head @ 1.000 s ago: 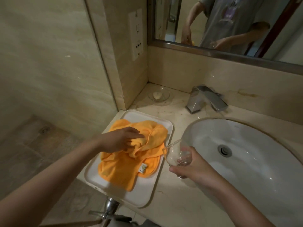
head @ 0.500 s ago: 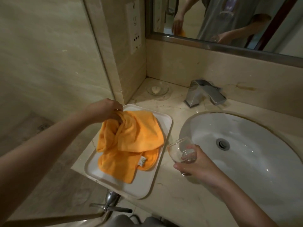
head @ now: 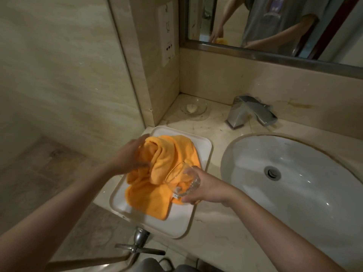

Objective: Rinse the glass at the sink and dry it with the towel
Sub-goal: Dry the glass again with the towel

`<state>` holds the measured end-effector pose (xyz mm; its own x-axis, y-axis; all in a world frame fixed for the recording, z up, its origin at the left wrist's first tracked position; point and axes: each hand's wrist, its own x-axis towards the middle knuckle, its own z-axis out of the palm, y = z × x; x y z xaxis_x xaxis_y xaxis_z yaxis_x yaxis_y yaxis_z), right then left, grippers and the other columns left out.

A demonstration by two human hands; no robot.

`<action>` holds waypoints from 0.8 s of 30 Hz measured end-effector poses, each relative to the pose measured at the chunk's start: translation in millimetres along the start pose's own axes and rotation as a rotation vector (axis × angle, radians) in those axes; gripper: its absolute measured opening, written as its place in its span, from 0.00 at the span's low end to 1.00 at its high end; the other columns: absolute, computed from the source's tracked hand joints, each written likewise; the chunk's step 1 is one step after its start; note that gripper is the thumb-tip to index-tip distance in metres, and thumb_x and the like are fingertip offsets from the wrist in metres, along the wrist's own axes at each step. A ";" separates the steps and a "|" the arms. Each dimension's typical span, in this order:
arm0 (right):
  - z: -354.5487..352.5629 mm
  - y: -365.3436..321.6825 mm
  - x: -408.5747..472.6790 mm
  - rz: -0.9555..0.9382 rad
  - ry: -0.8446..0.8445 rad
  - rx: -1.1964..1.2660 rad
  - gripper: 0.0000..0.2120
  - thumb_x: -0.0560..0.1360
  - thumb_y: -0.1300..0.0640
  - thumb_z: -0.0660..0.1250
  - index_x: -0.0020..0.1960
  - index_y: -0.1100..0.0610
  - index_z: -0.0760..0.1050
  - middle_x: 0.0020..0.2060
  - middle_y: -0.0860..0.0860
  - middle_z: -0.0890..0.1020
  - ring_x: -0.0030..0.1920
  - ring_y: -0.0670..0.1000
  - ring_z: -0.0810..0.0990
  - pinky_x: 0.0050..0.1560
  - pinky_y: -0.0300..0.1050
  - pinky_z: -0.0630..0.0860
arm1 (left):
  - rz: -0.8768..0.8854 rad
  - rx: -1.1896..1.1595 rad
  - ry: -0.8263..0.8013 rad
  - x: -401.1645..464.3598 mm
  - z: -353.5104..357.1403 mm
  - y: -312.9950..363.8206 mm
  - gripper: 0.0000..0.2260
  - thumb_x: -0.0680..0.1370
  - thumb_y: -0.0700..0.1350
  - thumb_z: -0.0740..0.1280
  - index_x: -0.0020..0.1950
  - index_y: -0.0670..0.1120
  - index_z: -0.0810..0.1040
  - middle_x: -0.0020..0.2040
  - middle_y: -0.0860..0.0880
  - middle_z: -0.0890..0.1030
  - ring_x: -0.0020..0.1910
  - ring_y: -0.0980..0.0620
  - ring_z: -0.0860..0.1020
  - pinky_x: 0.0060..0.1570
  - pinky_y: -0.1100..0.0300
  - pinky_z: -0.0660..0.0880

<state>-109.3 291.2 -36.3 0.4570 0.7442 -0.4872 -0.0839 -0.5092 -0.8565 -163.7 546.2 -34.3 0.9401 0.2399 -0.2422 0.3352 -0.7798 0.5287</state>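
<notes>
1. Holding the glass [head: 181, 180] in my right hand [head: 204, 190], I see the fingers curled round its lower body, so that grip is grasping the glass.
2. I see the glass tilted, its mouth turned toward the left and up, over the right edge of the orange towel [head: 157, 173] and above the white tray [head: 204, 148].
3. My left hand [head: 130, 157] lies on the towel's left side, with its fingers bunching a raised fold; that grip is grasping the towel.
4. I see the towel rumpled and partly lifted into a hump at the far end, while its near end lies flat on the tray with a small white label showing.
5. I see the tray sitting on the beige stone tabletop [head: 212, 232], just left of the white sink [head: 294, 193].
6. I see the chrome faucet [head: 249, 112] standing behind the sink.
7. I see a clear soap dish [head: 193, 108] in the back corner, holding a small pale bar.
8. I see the mirror [head: 275, 26] on the wall above.
</notes>
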 end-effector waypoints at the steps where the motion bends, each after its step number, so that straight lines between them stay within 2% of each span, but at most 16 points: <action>1: 0.9 2.2 0.4 0.008 -0.002 0.019 0.32 0.67 0.61 0.75 0.63 0.47 0.63 0.53 0.43 0.72 0.47 0.46 0.78 0.42 0.37 0.79 | -0.017 -0.039 -0.042 -5.2 5.2 -9.6 0.51 0.60 0.61 0.76 0.76 0.53 0.54 0.72 0.45 0.65 0.70 0.43 0.66 0.67 0.45 0.67; 2: 1.0 4.0 0.5 0.017 -0.006 0.023 0.31 0.67 0.61 0.75 0.62 0.47 0.63 0.53 0.43 0.71 0.46 0.46 0.78 0.41 0.36 0.79 | -0.051 -0.085 -0.061 -9.5 12.4 -20.9 0.55 0.56 0.65 0.75 0.76 0.55 0.52 0.73 0.46 0.65 0.70 0.43 0.66 0.66 0.42 0.67; 3: 1.0 4.7 0.3 0.021 -0.009 0.024 0.31 0.67 0.61 0.75 0.63 0.47 0.63 0.52 0.42 0.71 0.46 0.45 0.78 0.40 0.35 0.79 | -0.100 -0.135 -0.042 -12.4 20.3 -29.7 0.55 0.55 0.65 0.75 0.76 0.55 0.52 0.73 0.45 0.65 0.70 0.43 0.66 0.64 0.41 0.69; 4: 0.6 4.3 -0.1 0.024 -0.011 0.026 0.31 0.67 0.61 0.75 0.63 0.47 0.63 0.52 0.42 0.71 0.45 0.44 0.77 0.39 0.34 0.78 | -0.158 -0.167 0.006 -14.3 25.4 -33.4 0.51 0.58 0.61 0.76 0.76 0.53 0.54 0.71 0.44 0.67 0.68 0.42 0.68 0.62 0.42 0.71; 6: -0.4 3.4 -0.4 0.034 -0.003 0.025 0.31 0.67 0.62 0.75 0.63 0.47 0.63 0.51 0.43 0.72 0.45 0.44 0.77 0.39 0.35 0.79 | -0.210 -0.177 0.185 -13.8 23.3 -28.3 0.32 0.68 0.50 0.72 0.70 0.45 0.67 0.63 0.40 0.75 0.62 0.40 0.74 0.56 0.49 0.74; 8: 0.7 1.9 -0.6 0.045 0.014 0.028 0.31 0.66 0.61 0.76 0.63 0.48 0.64 0.53 0.45 0.73 0.45 0.45 0.78 0.40 0.36 0.79 | -0.181 -0.146 0.364 -10.5 9.6 -15.7 0.16 0.75 0.41 0.67 0.62 0.41 0.75 0.55 0.40 0.80 0.55 0.40 0.78 0.47 0.54 0.72; 10: 3.5 1.1 -0.8 0.042 0.053 0.034 0.33 0.65 0.60 0.76 0.63 0.48 0.63 0.56 0.46 0.73 0.46 0.46 0.79 0.40 0.38 0.79 | -0.136 -0.132 0.486 -8.8 -14.6 2.4 0.13 0.76 0.39 0.65 0.61 0.40 0.76 0.54 0.39 0.80 0.54 0.41 0.78 0.46 0.55 0.70; 12: 7.0 -1.7 -3.1 0.017 0.125 0.044 0.35 0.64 0.58 0.78 0.63 0.47 0.62 0.54 0.45 0.74 0.47 0.46 0.80 0.40 0.39 0.79 | -0.076 -0.114 0.567 -9.1 -37.8 23.0 0.14 0.75 0.40 0.66 0.60 0.41 0.77 0.54 0.39 0.80 0.54 0.41 0.77 0.48 0.55 0.70; 15: 8.0 -11.3 -9.3 -0.040 0.254 0.004 0.38 0.61 0.52 0.78 0.65 0.46 0.62 0.52 0.44 0.75 0.49 0.46 0.80 0.44 0.43 0.80 | 0.012 -0.188 0.588 -18.0 -60.5 53.5 0.12 0.71 0.46 0.66 0.52 0.46 0.80 0.46 0.45 0.80 0.49 0.42 0.78 0.48 0.52 0.74; 18: 4.9 -25.2 -15.4 -0.103 0.351 -0.069 0.36 0.60 0.50 0.78 0.63 0.46 0.64 0.54 0.45 0.77 0.50 0.46 0.79 0.51 0.47 0.80 | 0.126 -0.224 0.433 -34.3 -62.5 84.3 0.07 0.73 0.44 0.68 0.50 0.51 0.80 0.45 0.49 0.79 0.46 0.49 0.77 0.48 0.55 0.75; 21: 3.3 -34.9 -20.8 -0.145 0.383 -0.160 0.34 0.61 0.51 0.78 0.60 0.43 0.63 0.51 0.39 0.75 0.53 0.43 0.76 0.52 0.40 0.75 | 0.219 -0.276 0.113 -47.7 -48.9 105.1 0.08 0.74 0.41 0.69 0.51 0.51 0.80 0.44 0.54 0.80 0.41 0.59 0.78 0.42 0.66 0.75; 24: 3.6 -32.3 -24.0 -0.155 0.393 -0.142 0.34 0.61 0.53 0.79 0.57 0.41 0.61 0.50 0.37 0.74 0.52 0.40 0.75 0.50 0.34 0.72 | 0.199 -0.470 -0.217 -47.7 -40.3 101.7 0.12 0.74 0.43 0.69 0.57 0.52 0.78 0.52 0.54 0.81 0.49 0.59 0.79 0.49 0.68 0.75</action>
<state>-120.7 291.3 2.4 0.7590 0.6093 -0.2296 0.1221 -0.4795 -0.8690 -172.0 478.7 63.9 0.9705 -0.0488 -0.2363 0.1908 -0.4444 0.8753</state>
